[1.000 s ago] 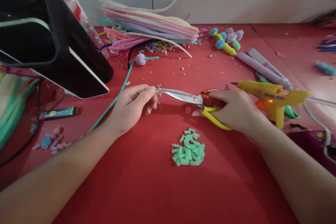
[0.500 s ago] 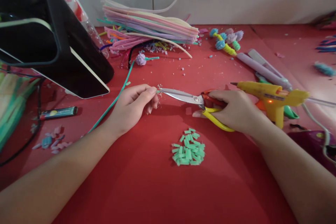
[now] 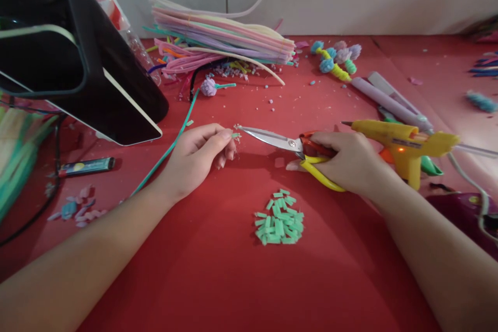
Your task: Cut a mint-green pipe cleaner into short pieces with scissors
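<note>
A: From the head camera, what is the left hand (image 3: 194, 158) on?

B: A long green pipe cleaner (image 3: 165, 154). It trails from the far side of the table (image 3: 218, 280), passes under the palm, and a short stub of its end pokes out between thumb and forefinger, just short of the scissor tips.

A: How would it handle?

B: I'd judge it very light, with a soft fuzzy coat over a thin wire, so it bends easily and keeps the bend. Nothing fragile there. The fuzz gives good grip. The best hold is close to the end, as here, so the stub stays stiff enough to meet the blades.

A: And the fingers?

B: The left fingers (image 3: 218, 140) are narrowed into a pinch on the stub, the others curled loosely underneath. The right hand (image 3: 348, 163) is wrapped around the yellow and orange handles of the scissors (image 3: 286, 145). The blades look nearly together, their points just beside the stub and not clearly touching it.

A: Anything else close by?

B: A little heap of green cut pieces (image 3: 279, 218) lies on the table between the two forearms. A yellow glue gun (image 3: 404, 145) stands just behind the right hand, and a stack of pastel pipe cleaners (image 3: 223, 39) sits at the far edge.
</note>
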Demonstrator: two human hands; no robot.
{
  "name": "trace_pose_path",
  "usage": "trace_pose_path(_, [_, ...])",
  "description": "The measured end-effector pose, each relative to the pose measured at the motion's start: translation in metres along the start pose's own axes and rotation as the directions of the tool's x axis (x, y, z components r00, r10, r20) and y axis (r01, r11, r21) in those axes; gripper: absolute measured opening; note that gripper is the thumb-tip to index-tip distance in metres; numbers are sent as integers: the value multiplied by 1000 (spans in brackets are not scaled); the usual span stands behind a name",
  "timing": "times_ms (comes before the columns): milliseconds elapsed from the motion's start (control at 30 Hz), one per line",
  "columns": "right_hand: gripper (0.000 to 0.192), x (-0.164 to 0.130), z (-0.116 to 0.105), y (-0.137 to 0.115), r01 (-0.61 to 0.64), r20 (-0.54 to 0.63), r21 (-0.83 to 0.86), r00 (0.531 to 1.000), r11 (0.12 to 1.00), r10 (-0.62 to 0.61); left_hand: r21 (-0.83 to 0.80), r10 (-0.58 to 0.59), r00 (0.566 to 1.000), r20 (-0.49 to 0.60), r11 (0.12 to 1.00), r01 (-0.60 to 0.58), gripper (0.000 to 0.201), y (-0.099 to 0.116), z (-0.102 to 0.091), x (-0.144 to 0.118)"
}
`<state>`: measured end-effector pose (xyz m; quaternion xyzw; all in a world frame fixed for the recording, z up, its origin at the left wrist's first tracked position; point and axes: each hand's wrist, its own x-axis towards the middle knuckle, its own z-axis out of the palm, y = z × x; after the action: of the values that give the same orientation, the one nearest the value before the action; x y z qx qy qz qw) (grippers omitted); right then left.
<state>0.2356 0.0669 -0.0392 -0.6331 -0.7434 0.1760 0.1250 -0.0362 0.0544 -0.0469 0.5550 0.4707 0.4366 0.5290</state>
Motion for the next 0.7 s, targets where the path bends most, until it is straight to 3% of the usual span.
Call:
trace_pose_path(567, [70,-3,2,5,55,26,40,998,998,-56,-44,9,1000,2,999,-9,38,-1,0,0])
trace_pose_path(700, [71,-4,4,5,64,-12,34,998,997,-64,-50,15,1000,-3,999,-15,38,-1,0,0])
